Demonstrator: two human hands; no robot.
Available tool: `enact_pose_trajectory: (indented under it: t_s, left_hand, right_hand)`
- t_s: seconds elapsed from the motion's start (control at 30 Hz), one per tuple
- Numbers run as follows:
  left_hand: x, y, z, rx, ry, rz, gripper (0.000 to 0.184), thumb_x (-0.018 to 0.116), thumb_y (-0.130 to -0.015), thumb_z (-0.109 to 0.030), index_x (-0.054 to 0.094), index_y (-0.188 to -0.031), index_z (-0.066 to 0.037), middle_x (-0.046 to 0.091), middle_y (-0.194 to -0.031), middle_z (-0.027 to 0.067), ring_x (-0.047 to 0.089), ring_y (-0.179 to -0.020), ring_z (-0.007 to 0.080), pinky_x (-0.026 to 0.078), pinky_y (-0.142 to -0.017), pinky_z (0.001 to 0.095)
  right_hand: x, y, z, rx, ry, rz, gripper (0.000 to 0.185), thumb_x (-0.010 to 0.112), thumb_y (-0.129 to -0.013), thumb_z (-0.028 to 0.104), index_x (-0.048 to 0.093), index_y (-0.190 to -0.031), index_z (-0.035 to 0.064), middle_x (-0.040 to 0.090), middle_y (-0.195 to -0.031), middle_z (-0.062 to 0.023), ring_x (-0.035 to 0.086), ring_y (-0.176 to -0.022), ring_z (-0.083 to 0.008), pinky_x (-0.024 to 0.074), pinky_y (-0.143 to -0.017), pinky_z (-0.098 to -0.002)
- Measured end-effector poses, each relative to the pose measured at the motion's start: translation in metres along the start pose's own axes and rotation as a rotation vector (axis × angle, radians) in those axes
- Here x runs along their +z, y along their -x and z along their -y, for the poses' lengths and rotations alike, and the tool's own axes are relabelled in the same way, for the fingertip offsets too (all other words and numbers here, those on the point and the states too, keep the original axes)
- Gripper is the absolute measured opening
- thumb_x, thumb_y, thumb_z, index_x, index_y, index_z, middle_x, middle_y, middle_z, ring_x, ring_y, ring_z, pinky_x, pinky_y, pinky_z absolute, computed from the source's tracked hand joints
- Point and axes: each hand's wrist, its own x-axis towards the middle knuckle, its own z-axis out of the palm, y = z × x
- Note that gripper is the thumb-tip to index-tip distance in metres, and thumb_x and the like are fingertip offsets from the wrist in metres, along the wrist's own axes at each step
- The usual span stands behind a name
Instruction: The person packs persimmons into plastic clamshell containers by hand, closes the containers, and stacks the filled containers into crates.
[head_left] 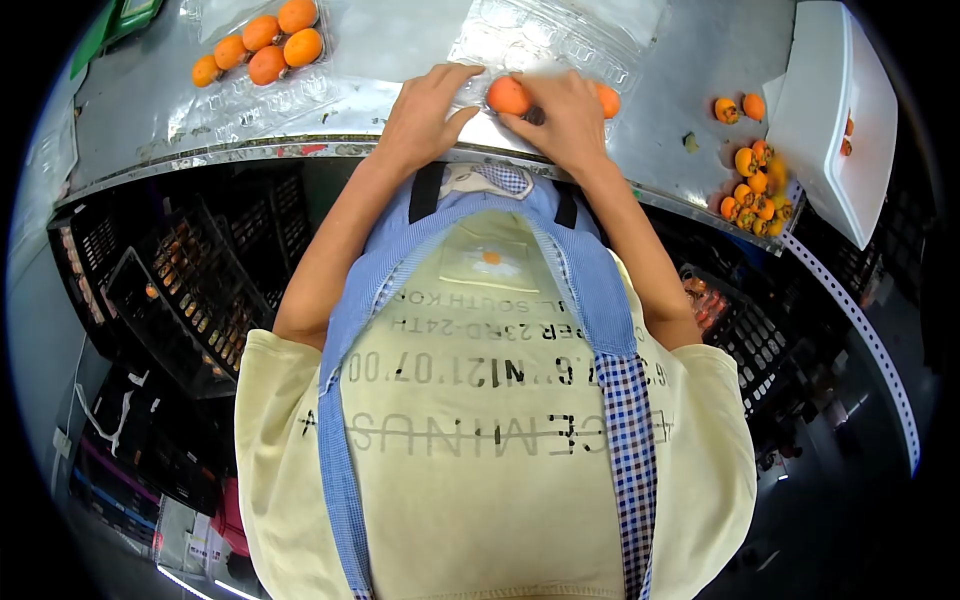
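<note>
An orange fruit, which looks like a persimmon, is at the front of the steel table, over a clear plastic tray. My right hand grips it from the right with thumb and fingers; the fingertips are blurred. Something dark shows between them. My left hand is just left of the fruit, thumb and fingers spread, by the tray's left side. Whether it touches the plastic I cannot tell. Another orange fruit shows behind my right hand's outer side.
A clear tray holding several orange fruits lies at the left. More fruits are heaped at the table's right corner beside a white bin. A green object is at upper left. Black crates stand below the table's edge.
</note>
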Motion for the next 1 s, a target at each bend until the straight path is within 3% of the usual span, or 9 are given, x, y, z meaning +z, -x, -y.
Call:
enact_pose_trajectory:
  t_s: [0.1, 0.23, 0.3, 0.47, 0.57, 0.67, 0.77, 0.9, 1.0]
  left_hand:
    - [-0.006, -0.005, 0.000, 0.025, 0.033, 0.024, 0.042, 0.066, -0.078, -0.012, 0.054, -0.118, -0.009, 0.059, -0.109, 0.0124, 0.055, -0.100, 0.0281, 0.043, -0.084, 0.0371]
    - [-0.015, -0.012, -0.008, 0.085, -0.113, -0.011, 0.045, 0.069, -0.076, -0.015, 0.054, -0.118, -0.010, 0.060, -0.109, 0.0109, 0.056, -0.097, 0.0272, 0.043, -0.083, 0.0371]
    - [-0.019, -0.019, -0.013, 0.083, -0.127, 0.004, 0.049, 0.071, -0.074, -0.016, 0.054, -0.120, -0.010, 0.059, -0.111, 0.0104, 0.057, -0.096, 0.0256, 0.043, -0.083, 0.0370]
    - [-0.024, -0.040, -0.040, -0.018, 0.547, 0.030, 0.062, 0.075, -0.072, -0.013, 0.048, -0.128, -0.008, 0.055, -0.122, 0.0084, 0.055, -0.106, 0.0214, 0.044, -0.089, 0.0342]
    - [-0.020, -0.049, -0.047, -0.045, 0.834, 0.108, 0.063, 0.073, -0.074, -0.009, 0.044, -0.131, -0.006, 0.052, -0.126, 0.0090, 0.052, -0.112, 0.0204, 0.043, -0.095, 0.0337]
    - [-0.022, -0.054, -0.057, -0.064, 0.937, 0.114, 0.061, 0.071, -0.076, -0.005, 0.043, -0.130, -0.003, 0.051, -0.126, 0.0104, 0.051, -0.115, 0.0202, 0.041, -0.099, 0.0349]
    - [-0.019, -0.052, -0.063, -0.032, 0.847, -0.004, 0.057, 0.073, -0.073, -0.005, 0.048, -0.125, -0.005, 0.053, -0.122, 0.0099, 0.056, -0.108, 0.0213, 0.044, -0.095, 0.0345]
    - [-0.020, -0.048, -0.071, -0.082, 0.830, -0.122, 0.054, 0.074, -0.070, -0.003, 0.053, -0.118, -0.006, 0.054, -0.116, 0.0088, 0.059, -0.103, 0.0223, 0.048, -0.092, 0.0338]
    - [-0.021, -0.048, -0.071, -0.034, 0.776, -0.126, 0.054, 0.074, -0.068, 0.000, 0.053, -0.118, -0.006, 0.053, -0.115, 0.0091, 0.058, -0.104, 0.0225, 0.050, -0.090, 0.0337]
  right_hand:
    - [-0.002, 0.004, -0.003, 0.158, -0.167, -0.076, 0.042, 0.072, -0.072, 0.031, 0.065, -0.108, 0.0112, 0.066, -0.085, -0.0043, 0.050, -0.071, -0.0174, 0.0431, -0.065, -0.0286]
    - [-0.005, -0.002, 0.002, 0.571, -0.933, -0.211, 0.037, 0.061, -0.086, 0.031, 0.064, -0.103, -0.0016, 0.057, -0.076, 0.0004, 0.040, -0.058, -0.0095, 0.0355, -0.057, -0.0214]
    - [-0.017, -0.002, -0.005, 0.675, -1.126, -0.081, 0.038, 0.053, -0.090, 0.032, 0.062, -0.105, -0.0018, 0.062, -0.088, -0.0084, 0.041, -0.060, -0.0086, 0.0356, -0.055, -0.0218]
    - [-0.039, -0.016, 0.018, 0.771, -1.500, -0.029, 0.046, 0.038, -0.095, 0.040, 0.059, -0.107, 0.0008, 0.066, -0.096, -0.0154, 0.063, -0.086, -0.0170, 0.0338, -0.055, -0.0236]
    - [-0.046, -0.017, 0.028, 0.808, -1.631, 0.008, 0.046, 0.035, -0.095, 0.040, 0.058, -0.108, 0.0016, 0.066, -0.092, -0.0146, 0.062, -0.079, -0.0174, 0.0392, -0.059, -0.0261]
    - [-0.045, -0.014, 0.020, 0.764, -1.678, 0.045, 0.052, 0.033, -0.095, 0.044, 0.056, -0.111, -0.0004, 0.066, -0.093, -0.0135, 0.061, -0.082, -0.0160, 0.0438, -0.066, -0.0284]
    - [-0.051, -0.010, -0.008, 0.686, -0.984, 0.130, 0.047, 0.041, -0.094, 0.039, 0.055, -0.114, -0.0008, 0.065, -0.095, -0.0106, 0.060, -0.083, -0.0136, 0.0445, -0.066, -0.0252]
    - [-0.075, -0.021, 0.014, 0.413, -1.029, -0.130, 0.035, 0.066, -0.080, 0.013, 0.058, -0.113, 0.0024, 0.063, -0.100, -0.0076, 0.059, -0.081, -0.0118, 0.0466, -0.064, -0.0201]
    - [-0.079, -0.024, 0.025, 0.242, -0.754, -0.096, 0.042, 0.073, -0.074, 0.014, 0.059, -0.112, 0.0032, 0.063, -0.103, -0.0074, 0.060, -0.084, -0.0120, 0.0490, -0.064, -0.0220]
